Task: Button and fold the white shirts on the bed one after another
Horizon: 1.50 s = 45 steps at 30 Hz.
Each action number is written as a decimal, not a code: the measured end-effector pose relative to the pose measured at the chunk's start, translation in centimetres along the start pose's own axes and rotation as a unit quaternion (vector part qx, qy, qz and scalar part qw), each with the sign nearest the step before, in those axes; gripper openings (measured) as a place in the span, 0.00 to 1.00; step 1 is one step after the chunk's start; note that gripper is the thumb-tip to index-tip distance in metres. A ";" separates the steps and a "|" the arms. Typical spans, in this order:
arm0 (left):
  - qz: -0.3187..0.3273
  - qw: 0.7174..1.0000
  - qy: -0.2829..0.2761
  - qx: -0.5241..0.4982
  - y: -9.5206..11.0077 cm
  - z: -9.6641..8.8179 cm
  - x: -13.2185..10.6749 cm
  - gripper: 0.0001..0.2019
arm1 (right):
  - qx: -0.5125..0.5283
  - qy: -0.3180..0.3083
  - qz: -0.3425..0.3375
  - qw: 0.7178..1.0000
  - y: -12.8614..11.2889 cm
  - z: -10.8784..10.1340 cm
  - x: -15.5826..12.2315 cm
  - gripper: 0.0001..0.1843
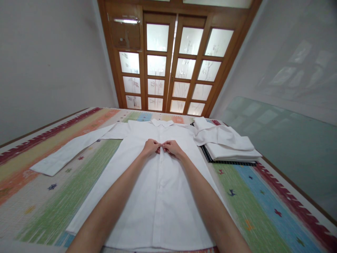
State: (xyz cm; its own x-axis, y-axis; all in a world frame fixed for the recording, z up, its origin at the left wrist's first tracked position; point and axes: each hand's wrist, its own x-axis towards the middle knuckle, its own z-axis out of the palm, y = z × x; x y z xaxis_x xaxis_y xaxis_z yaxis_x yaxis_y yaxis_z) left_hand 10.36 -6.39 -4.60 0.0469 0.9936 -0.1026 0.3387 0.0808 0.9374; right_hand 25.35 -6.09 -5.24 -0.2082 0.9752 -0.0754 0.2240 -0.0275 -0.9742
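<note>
A white long-sleeved shirt [142, 196] lies spread front side up, its collar [162, 123] at the far end and its button placket running down the middle. My left hand [152, 146] pinches the placket's edge in the upper chest area. Right beside it, my right hand [171, 147] pinches the same spot from the other side, the fingertips nearly meeting. The button between the fingers is too small or hidden to make out. The shirt's left-hand sleeve [79, 149] stretches out flat, while the right-hand sleeve [223, 136] lies across a folded stack.
Folded white cloth [231, 151] rests on a black patterned piece [210, 158] at the right. Beneath everything is a colourful striped cloth [105, 168]. Wooden glazed doors [171, 63] stand beyond the far edge, with walls on both sides and a pale green panel [284, 140] at right.
</note>
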 end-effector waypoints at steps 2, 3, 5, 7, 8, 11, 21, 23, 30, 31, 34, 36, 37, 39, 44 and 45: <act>0.010 1.000 -0.001 0.018 -0.3 0.0 0.3 0.11 | -0.006 0.004 0.001 1.000 0.0 0.0 0.0 0.03; 0.013 1.000 0.000 0.024 -0.4 -0.1 0.4 0.11 | -0.011 0.006 0.002 1.000 0.0 0.0 0.0 0.03; 0.016 1.000 0.000 0.026 -0.6 -0.1 0.6 0.11 | -0.021 0.010 0.004 1.000 0.0 0.0 0.0 0.03; 0.021 0.999 -0.001 0.027 -0.7 -0.2 0.6 0.11 | -0.025 0.014 0.007 1.000 -0.1 0.1 0.0 0.03; 0.024 0.999 -0.001 0.028 -0.7 -0.2 0.5 0.11 | -0.026 0.015 0.009 1.000 -0.2 0.1 -0.1 0.03; 0.033 0.999 -0.002 0.031 -0.7 -0.3 0.3 0.11 | -0.041 0.012 0.015 0.999 -0.5 0.4 -0.1 0.07; 0.247 0.937 0.078 0.235 -0.9 -1.1 0.4 0.06 | -0.098 0.032 0.035 0.994 -1.1 0.9 -0.1 0.16; 0.248 0.932 0.066 0.257 -1.3 -1.3 0.6 0.06 | -0.117 0.052 0.032 0.991 -1.0 0.8 -0.2 0.13; 0.248 0.913 0.080 0.313 -2.2 -1.9 0.1 0.10 | -0.349 0.119 -0.114 0.923 -1.0 1.4 -1.5 0.10; 0.250 0.907 0.074 0.329 -2.3 -2.0 -0.1 0.10 | -0.397 0.108 -0.118 0.904 -1.0 1.5 -1.9 0.10; 0.263 0.887 0.043 0.378 -2.7 -2.5 -0.9 0.13 | -0.510 0.061 -0.137 0.847 -1.0 1.6 -3.3 0.12; 0.275 0.877 0.009 0.394 -2.9 -2.9 -1.7 0.15 | -0.535 0.027 -0.161 0.829 -1.0 1.4 -4.6 0.13; 0.281 0.873 -0.010 0.399 -3.0 -3.1 -2.2 0.16 | -0.535 0.012 -0.171 0.827 -1.0 1.2 -5.2 0.12; 0.293 0.863 -0.051 0.408 -3.0 -3.4 -3.4 0.17 | -0.518 -0.007 -0.182 0.836 -1.1 1.0 -6.5 0.13; 0.311 0.835 -0.156 0.425 -2.4 -3.8 -6.7 0.17 | -0.426 0.021 -0.151 0.892 -1.4 1.5 -8.8 0.14; 0.314 0.834 -0.163 0.422 -2.4 -3.8 -7.2 0.16 | -0.413 0.026 -0.140 0.900 -1.5 1.8 -9.1 0.14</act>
State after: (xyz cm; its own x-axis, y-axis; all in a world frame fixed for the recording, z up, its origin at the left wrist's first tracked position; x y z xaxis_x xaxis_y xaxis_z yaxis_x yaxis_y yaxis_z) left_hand 5.66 -13.41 -4.80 0.6716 0.7331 0.1069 0.6855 -0.6697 0.2857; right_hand 25.19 -15.27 -3.52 -0.3264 0.9280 0.1798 0.8047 0.3726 -0.4622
